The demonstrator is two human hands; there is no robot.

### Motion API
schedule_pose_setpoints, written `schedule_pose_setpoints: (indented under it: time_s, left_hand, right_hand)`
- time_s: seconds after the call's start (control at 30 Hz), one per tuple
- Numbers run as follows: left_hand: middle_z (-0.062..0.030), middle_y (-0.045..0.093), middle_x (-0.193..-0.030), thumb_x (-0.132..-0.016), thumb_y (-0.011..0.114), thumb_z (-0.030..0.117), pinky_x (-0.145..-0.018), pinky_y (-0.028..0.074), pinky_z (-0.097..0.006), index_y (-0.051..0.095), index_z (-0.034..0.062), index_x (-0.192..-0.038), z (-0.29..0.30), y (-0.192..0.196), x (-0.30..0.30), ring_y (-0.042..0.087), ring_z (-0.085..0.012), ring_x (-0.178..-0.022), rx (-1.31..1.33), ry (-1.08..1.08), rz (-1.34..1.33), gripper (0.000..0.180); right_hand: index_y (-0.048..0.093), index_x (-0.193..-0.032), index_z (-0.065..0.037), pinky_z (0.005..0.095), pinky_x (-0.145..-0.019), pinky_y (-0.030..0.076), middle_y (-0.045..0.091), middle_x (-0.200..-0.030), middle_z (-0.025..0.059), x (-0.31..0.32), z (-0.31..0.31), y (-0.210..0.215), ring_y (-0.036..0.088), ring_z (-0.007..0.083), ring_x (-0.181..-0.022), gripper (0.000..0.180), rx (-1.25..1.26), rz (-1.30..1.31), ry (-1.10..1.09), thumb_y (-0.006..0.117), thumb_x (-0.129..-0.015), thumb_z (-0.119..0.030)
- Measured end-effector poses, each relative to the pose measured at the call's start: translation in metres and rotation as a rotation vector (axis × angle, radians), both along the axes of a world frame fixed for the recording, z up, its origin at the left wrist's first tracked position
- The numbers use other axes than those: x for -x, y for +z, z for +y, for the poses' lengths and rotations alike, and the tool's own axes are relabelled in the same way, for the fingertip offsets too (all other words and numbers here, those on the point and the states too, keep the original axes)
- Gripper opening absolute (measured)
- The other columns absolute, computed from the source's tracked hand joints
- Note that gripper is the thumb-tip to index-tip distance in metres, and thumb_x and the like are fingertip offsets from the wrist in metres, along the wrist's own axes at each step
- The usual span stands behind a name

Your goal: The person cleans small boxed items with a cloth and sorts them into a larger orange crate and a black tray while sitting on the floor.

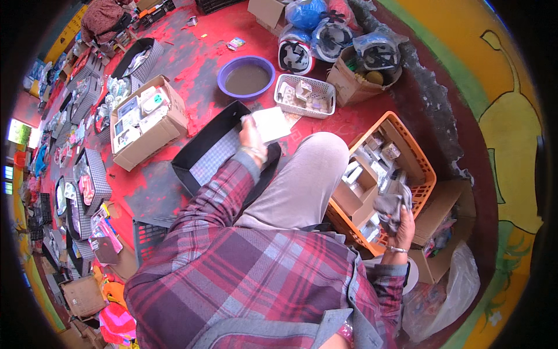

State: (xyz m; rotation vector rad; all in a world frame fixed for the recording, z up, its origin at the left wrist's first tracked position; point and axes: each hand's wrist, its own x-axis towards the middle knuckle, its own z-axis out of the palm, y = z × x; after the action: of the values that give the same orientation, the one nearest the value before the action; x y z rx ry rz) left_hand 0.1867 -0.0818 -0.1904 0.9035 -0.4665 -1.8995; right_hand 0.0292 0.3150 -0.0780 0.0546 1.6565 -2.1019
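Head view: left hand (252, 135) clamped on white box (272, 124) above black tray (197, 152); likely light, stiff, best pinched at edges. Right hand (401, 224) closed on soft grey cloth (390, 207) over orange basket (423, 163).

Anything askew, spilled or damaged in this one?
The red floor paint is badly worn, with grey patches showing through. A small packet lies loose on it near the purple basin. Nothing looks spilled.

head view looks steeply down, close over lap and floor
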Motion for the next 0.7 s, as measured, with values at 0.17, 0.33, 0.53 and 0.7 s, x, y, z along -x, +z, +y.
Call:
schedule_pose_setpoints:
  time_s: [0.17, 0.33, 0.53, 0.7]
  left_hand:
    - [-0.0159, 0.057, -0.104, -0.089, 0.035, 0.023, -0.082, 0.045, -0.052, 0.051, -0.0004, -0.107, -0.010, -0.101, -0.079, 0.057, -0.0337, -0.093, -0.303, -0.023, -0.080, 0.033]
    - [-0.0171, 0.057, -0.105, -0.087, 0.034, 0.015, -0.080, 0.046, -0.052, 0.052, 0.0010, -0.108, -0.038, -0.184, -0.095, 0.057, -0.0337, -0.095, -0.208, -0.080, -0.470, 0.031]
    - [-0.0157, 0.054, -0.109, -0.088, 0.037, 0.040, -0.072, 0.047, -0.050, 0.047, 0.0037, -0.111, -0.068, -0.175, -0.075, 0.056, -0.0296, -0.095, -0.451, -0.018, -0.601, 0.045]
    - [-0.0150, 0.054, -0.097, -0.087, 0.039, 0.038, -0.066, 0.048, -0.048, 0.049, 0.0023, -0.106, -0.065, -0.204, -0.094, 0.057, -0.0277, -0.084, -0.602, -0.252, -0.984, 0.042]
  right_hand:
    - [0.050, -0.106, 0.000, 0.0287, -0.056, 0.051, 0.059, -0.084, 0.0093, -0.002, 0.066, -0.056, 0.058, 0.0169, -0.061, 0.028, -0.085, -0.153, -0.117, 0.053, -0.086, -0.018]
    - [0.051, -0.106, 0.000, 0.0322, -0.058, 0.052, 0.060, -0.090, 0.0108, -0.008, 0.081, -0.087, 0.060, 0.0212, -0.069, 0.028, -0.131, -0.240, -0.257, 0.053, -0.085, -0.018]
    - [0.050, -0.112, 0.000, 0.0346, -0.064, 0.052, 0.059, -0.094, 0.0117, -0.003, 0.078, -0.088, 0.061, 0.0242, -0.078, 0.032, -0.129, -0.239, -0.232, 0.052, -0.086, -0.018]
    - [0.052, -0.106, -0.002, 0.0335, -0.058, 0.052, 0.061, -0.088, 0.0092, -0.002, 0.080, -0.096, 0.062, 0.0226, -0.071, 0.027, -0.179, -0.270, -0.244, 0.053, -0.085, -0.018]
